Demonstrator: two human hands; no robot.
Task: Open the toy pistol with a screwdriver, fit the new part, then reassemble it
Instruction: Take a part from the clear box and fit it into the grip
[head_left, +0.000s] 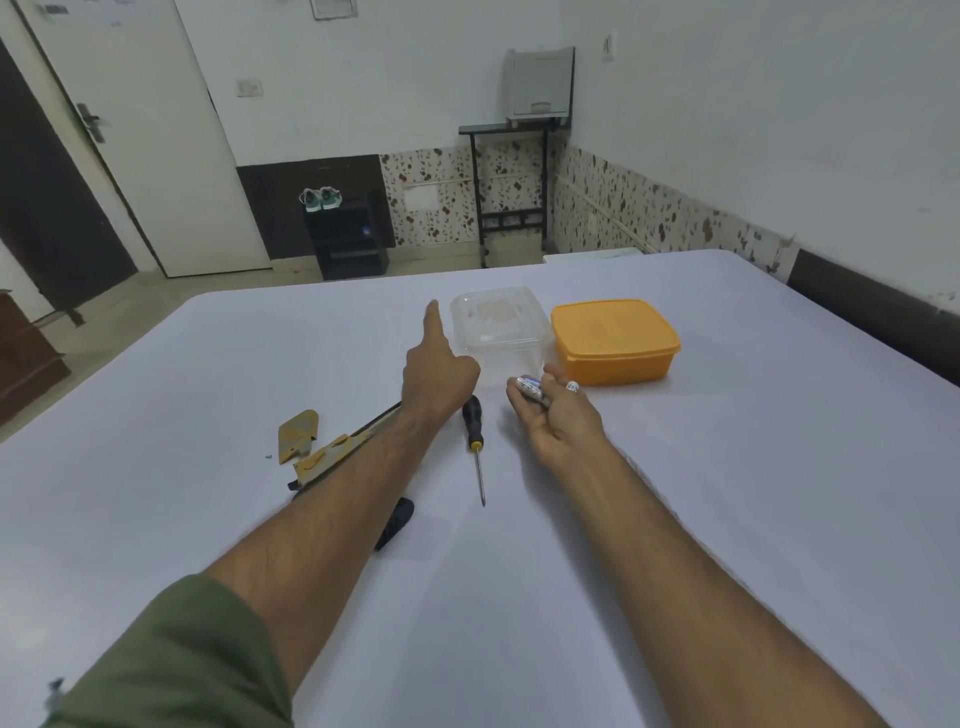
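Your left hand (439, 376) hangs above the tabletop (727, 493), index finger pointing forward, other fingers curled, holding nothing. Your right hand (558, 415) lies palm-up, fingers curled around a small silver part (530, 387). The opened pistol (327, 452) lies partly under your left forearm, with the screwdriver (477, 441) between your hands.

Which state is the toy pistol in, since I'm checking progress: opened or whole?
Opened: a yellow shell piece lies apart from the toy pistol body beside the screwdriver.

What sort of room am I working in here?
Probably a room in a home: a sheet-covered bed as worktop, a shoe rack with sneakers, and a door.
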